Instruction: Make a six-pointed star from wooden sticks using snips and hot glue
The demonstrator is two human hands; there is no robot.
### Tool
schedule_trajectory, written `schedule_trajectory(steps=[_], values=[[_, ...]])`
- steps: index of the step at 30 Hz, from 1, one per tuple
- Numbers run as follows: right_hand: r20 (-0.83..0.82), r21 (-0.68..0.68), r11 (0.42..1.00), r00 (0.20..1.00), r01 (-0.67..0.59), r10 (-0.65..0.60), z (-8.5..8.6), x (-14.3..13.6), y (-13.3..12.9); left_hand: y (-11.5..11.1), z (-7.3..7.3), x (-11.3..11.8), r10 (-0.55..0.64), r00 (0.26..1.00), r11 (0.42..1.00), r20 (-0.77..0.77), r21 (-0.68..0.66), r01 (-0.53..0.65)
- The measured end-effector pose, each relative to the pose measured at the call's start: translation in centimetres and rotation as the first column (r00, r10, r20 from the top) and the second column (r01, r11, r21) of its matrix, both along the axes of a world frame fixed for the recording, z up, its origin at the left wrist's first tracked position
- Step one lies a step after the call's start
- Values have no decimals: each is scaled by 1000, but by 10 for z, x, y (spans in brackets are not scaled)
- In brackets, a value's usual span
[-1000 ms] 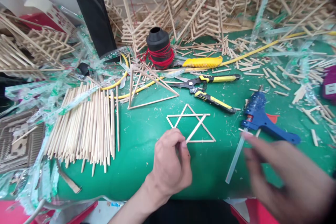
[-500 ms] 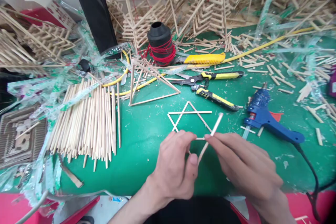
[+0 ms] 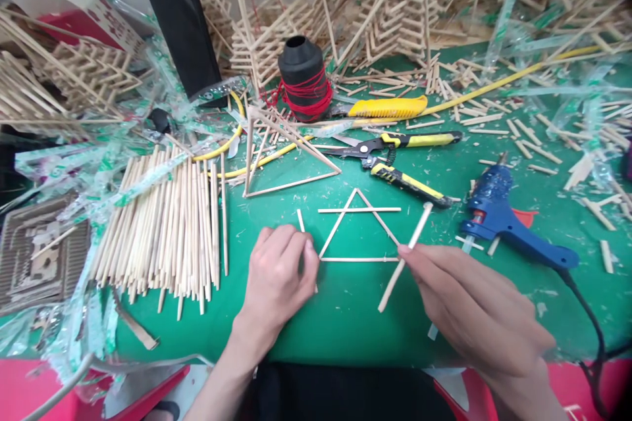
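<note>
My left hand (image 3: 281,273) is closed around a thin wooden stick (image 3: 301,220), whose ends poke out above and below the fingers. With fingertips pinched, my right hand (image 3: 474,296) holds another wooden stick (image 3: 390,287) slanting across the right corner of a small stick triangle (image 3: 359,260). That triangle lies flat on the green tabletop (image 3: 276,335), between both hands. A loose-looking crosspiece stick (image 3: 336,211) runs over its upper part; whether it is fixed I cannot tell.
A blue glue gun (image 3: 513,230) lies at right, its cord trailing down. Yellow-black cutters (image 3: 409,181), a yellow utility knife (image 3: 388,107) and a red-thread spool (image 3: 306,89) sit beyond. Left are a stick pile (image 3: 158,230) and a larger stick frame (image 3: 296,183).
My left hand has moved left, away from the triangle's middle, taking a stick with it. The triangle's base now shows. My right hand stays near the right corner with its stick.
</note>
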State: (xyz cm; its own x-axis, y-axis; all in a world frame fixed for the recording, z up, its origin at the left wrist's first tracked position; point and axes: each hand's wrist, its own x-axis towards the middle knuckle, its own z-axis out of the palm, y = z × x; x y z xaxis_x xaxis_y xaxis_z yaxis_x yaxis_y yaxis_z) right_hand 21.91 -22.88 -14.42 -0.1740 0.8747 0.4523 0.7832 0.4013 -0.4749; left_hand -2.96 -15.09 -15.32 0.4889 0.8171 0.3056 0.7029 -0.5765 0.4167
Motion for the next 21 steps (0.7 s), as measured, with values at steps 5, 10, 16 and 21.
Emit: schedule_trajectory(steps=[5,10,16,21], values=[[45,-2,995,994,-101,101,-1,-8,5,-8,23,7,-147,977,987,156,-44,155],[71,15,993,991,-118,117,-1,-10,7,-24,35,23,-349,933,929,90,-97,357],[77,34,991,989,-131,128,-5,-6,2,-28,24,25,-399,909,905,121,-109,412],[130,16,990,982,-141,137,-13,-4,0,-27,20,23,-443,879,863,175,-185,471]])
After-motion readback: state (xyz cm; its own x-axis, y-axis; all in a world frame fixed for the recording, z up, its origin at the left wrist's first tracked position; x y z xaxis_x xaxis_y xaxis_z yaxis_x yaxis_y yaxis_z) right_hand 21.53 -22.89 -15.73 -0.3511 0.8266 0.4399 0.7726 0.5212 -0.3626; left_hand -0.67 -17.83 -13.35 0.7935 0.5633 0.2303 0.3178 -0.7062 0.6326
